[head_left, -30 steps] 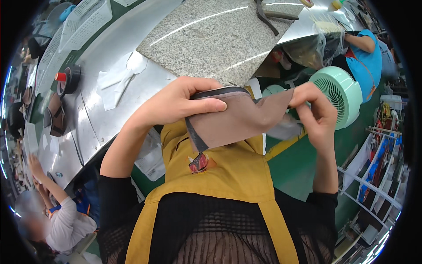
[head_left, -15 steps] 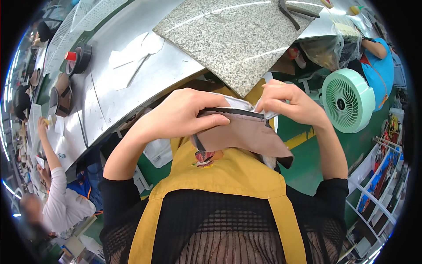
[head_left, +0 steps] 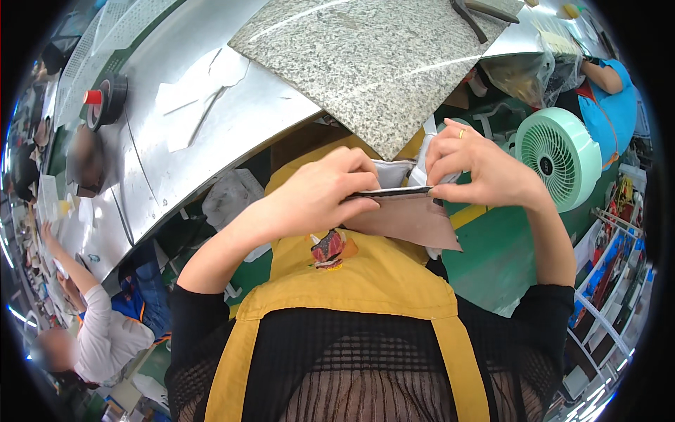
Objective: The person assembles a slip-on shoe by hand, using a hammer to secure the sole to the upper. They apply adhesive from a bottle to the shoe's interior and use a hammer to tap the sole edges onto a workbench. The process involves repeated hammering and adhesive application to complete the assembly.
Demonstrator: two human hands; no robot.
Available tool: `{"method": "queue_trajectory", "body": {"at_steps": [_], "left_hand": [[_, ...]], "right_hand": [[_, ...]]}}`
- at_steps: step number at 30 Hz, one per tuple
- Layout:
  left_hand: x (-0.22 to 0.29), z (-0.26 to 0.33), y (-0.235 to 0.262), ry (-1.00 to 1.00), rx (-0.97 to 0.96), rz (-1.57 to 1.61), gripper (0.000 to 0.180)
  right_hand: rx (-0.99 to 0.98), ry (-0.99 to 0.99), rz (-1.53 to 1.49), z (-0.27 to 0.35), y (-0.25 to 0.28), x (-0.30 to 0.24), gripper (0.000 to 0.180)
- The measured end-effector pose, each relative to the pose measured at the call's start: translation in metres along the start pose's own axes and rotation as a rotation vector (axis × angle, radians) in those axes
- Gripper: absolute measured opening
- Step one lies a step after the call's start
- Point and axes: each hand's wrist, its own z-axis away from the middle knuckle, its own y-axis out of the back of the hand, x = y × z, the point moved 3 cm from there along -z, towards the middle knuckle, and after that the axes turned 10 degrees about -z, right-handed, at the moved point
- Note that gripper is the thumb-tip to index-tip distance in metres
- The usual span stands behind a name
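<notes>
Speckled granite slab (head_left: 365, 63), green fan (head_left: 559, 158), tape rolls (head_left: 105, 98) on steel bench (head_left: 151, 179).

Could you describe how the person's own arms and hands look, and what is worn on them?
Both forearms are bare from above the elbow down. Black sleeves of a ribbed, slightly sheer knit top cover the upper arms only. The left hand wears nothing that I can see. The right hand has a thin gold ring on one finger. No gloves or watch are visible. A yellow apron lies over the black top.
</notes>
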Motion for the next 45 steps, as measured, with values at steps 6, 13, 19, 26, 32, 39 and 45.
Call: {"method": "queue_trajectory", "body": {"at_steps": [6, 13, 19, 26, 32, 39, 45], "left_hand": [[0.010, -0.012, -0.015, 0.123, -0.130, 0.142, 0.022], [-0.016, -0.025, -0.013, 0.189, 0.091, -0.008, 0.017], [-0.026, -0.023, -0.005, 0.248, 0.270, -0.191, 0.016], [-0.017, -0.055, -0.010, 0.089, 0.443, -0.398, 0.017], [-0.022, -0.072, -0.017, 0.175, 0.333, -0.295, 0.010], [-0.025, -0.073, -0.018, 0.112, 0.357, -0.243, 0.010], [-0.024, -0.069, -0.018, 0.026, 0.399, -0.196, 0.013]], "right_hand": [[0.021, -0.074, 0.103, 0.012, -0.004, 0.010, 0.010], [0.324, -0.118, 0.033, -0.008, -0.002, 0.041, 0.011], [0.530, -0.153, 0.166, -0.023, -0.005, 0.031, 0.007], [0.567, -0.100, 0.339, -0.026, 0.001, 0.030, 0.005], [0.586, -0.032, 0.497, -0.027, -0.004, 0.032, 0.008], [0.714, 0.015, 0.305, -0.011, 0.070, 0.040, 0.023], [0.871, -0.243, 0.840, -0.001, 0.192, 0.119, 0.038]]}}
